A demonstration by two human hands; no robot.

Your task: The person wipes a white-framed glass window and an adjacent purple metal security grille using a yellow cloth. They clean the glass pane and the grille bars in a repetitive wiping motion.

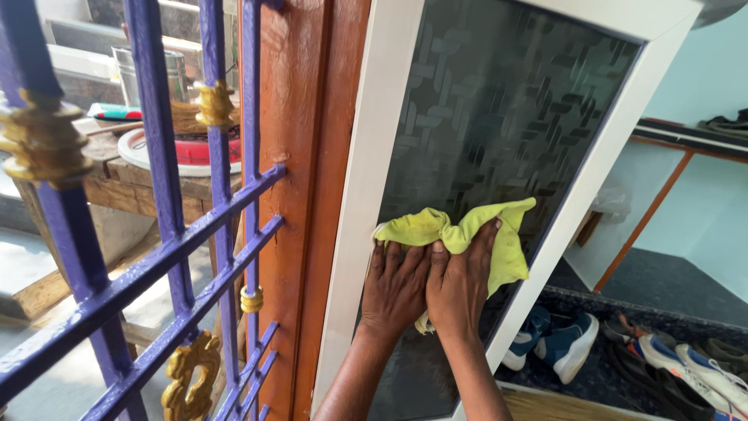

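Both my hands press a yellow-green cloth (467,234) flat against the dark patterned glass (506,101) of a white-framed window shutter (366,179). My left hand (396,284) lies on the cloth's left part, close to the white frame. Right beside it, touching it, my right hand (460,281) covers the cloth's middle. The cloth's upper right corner hangs loose over the glass.
A purple metal grille (167,249) with gold ornaments stands at the left, next to an orange-brown wooden frame (308,156). Behind the grille is a wooden table (125,183) with a plate and a steel cup. Several shoes (561,343) lie on the floor at the lower right.
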